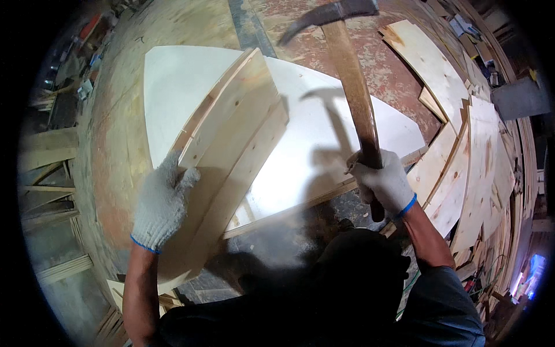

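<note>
My left hand [163, 199], in a white knit glove with a blue cuff, grips the near left edge of a long pale plywood piece [231, 133]. The piece stands tilted on its edge across a large white-faced board [191, 75] lying on the worktable. In my gloved right hand [381, 179] is a claw hammer [350, 69], its wooden handle wrapped by my fingers. The hammer's dark metal head is raised at the far end, above the table, and throws a shadow on the white board. My left fingertips are partly hidden behind the plywood edge.
Several plywood sheets [485, 162] lie stacked and overlapping at the right, with scraps around them. A worn reddish-brown tabletop [399, 87] extends beyond the white board. Timber offcuts [49, 191] lie along the left side. A grey metal box-like part [523, 98] sits at the far right.
</note>
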Motion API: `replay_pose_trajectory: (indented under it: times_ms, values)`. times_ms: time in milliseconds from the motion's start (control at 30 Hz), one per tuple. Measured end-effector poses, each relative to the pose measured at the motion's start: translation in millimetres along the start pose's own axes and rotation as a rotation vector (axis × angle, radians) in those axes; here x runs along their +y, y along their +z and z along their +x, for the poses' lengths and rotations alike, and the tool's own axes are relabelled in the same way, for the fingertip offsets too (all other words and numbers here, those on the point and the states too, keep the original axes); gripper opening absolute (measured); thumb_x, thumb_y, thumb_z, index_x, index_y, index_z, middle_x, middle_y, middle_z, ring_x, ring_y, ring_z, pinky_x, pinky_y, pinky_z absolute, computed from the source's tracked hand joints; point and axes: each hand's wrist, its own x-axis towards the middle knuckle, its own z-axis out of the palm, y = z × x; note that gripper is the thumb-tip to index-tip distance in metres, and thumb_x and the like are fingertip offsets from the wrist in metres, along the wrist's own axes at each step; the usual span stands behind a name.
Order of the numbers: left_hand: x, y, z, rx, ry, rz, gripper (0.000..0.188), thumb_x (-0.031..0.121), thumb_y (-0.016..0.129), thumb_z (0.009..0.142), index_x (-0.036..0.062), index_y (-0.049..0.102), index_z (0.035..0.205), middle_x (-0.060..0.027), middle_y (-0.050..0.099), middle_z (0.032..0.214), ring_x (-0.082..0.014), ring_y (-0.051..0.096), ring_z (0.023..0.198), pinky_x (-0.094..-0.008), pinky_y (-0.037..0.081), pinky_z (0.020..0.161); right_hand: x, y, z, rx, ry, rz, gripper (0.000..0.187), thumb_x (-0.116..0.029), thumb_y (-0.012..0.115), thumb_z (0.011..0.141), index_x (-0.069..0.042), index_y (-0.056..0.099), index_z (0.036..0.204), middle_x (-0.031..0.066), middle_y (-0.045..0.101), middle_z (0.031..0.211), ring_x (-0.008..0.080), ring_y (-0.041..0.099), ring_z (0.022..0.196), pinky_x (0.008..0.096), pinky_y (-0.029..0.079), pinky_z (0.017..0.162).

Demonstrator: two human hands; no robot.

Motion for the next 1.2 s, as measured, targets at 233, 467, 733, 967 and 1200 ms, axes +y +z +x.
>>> replay_pose_trajectory:
  times_ms: [233, 467, 733, 967, 1200]
  values:
    - [10.4, 8.1, -12.0, 0.011, 0.011, 0.008, 0.048, 0.022, 0.063, 0.1, -0.0054, 0.051, 0.137, -0.0271, 0.071, 0.103, -0.0417, 0.07, 0.096, -0.0452, 0.053, 0.083, 14.5, -2.3, 6.6, -0.055, 0.05, 0.053, 0.015, -0.012, 0.066, 0.093, 0.003, 0.063, 0.096, 0.0006, 0.048, 0.057, 0.0127, 0.047, 0.041, 0.03, 0.037, 0.039]
    - [20.5, 12.2, -21.1, 0.003, 0.001, -0.051, 0.045, 0.019, 0.061, 0.1, -0.0061, 0.052, 0.136, -0.0314, 0.068, 0.108, -0.0461, 0.067, 0.103, -0.0474, 0.052, 0.089, 23.9, 2.1, 2.6, -0.113, 0.102, 0.083, 0.019, -0.016, 0.068, 0.092, 0.001, 0.063, 0.097, 0.0019, 0.051, 0.057, 0.0131, 0.048, 0.041, 0.0304, 0.039, 0.038]
    - [25.5, 16.5, -23.1, -0.02, 0.021, -0.038, 0.044, 0.018, 0.056, 0.101, -0.0044, 0.05, 0.139, -0.0331, 0.067, 0.112, -0.048, 0.065, 0.109, -0.0476, 0.052, 0.095, 37.1, 5.7, -1.5, -0.167, 0.14, 0.092, 0.023, -0.023, 0.068, 0.093, -0.001, 0.064, 0.09, 0.0029, 0.055, 0.06, 0.0137, 0.051, 0.044, 0.0307, 0.041, 0.041]
    - [42.8, 28.4, -46.6, -0.018, 0.182, -0.059, 0.05, 0.023, 0.059, 0.103, -0.0023, 0.049, 0.145, -0.0201, 0.072, 0.109, -0.0308, 0.069, 0.103, -0.0371, 0.052, 0.094, 48.0, -2.1, -7.6, -0.327, 0.223, 0.057, 0.02, -0.023, 0.067, 0.095, -0.006, 0.065, 0.085, 0.0005, 0.06, 0.071, 0.0113, 0.057, 0.062, 0.029, 0.046, 0.054]
    - [-64.7, -16.4, 40.0, -0.002, -0.011, -0.231, 0.039, 0.021, 0.067, 0.097, -0.001, 0.062, 0.129, -0.0056, 0.067, 0.087, -0.014, 0.062, 0.079, -0.0321, 0.053, 0.073, 63.6, 48.2, 104.4, -0.442, 0.047, 0.092, 0.027, -0.031, 0.069, 0.093, -0.005, 0.066, 0.086, -0.0004, 0.056, 0.061, 0.0109, 0.054, 0.048, 0.028, 0.045, 0.041]
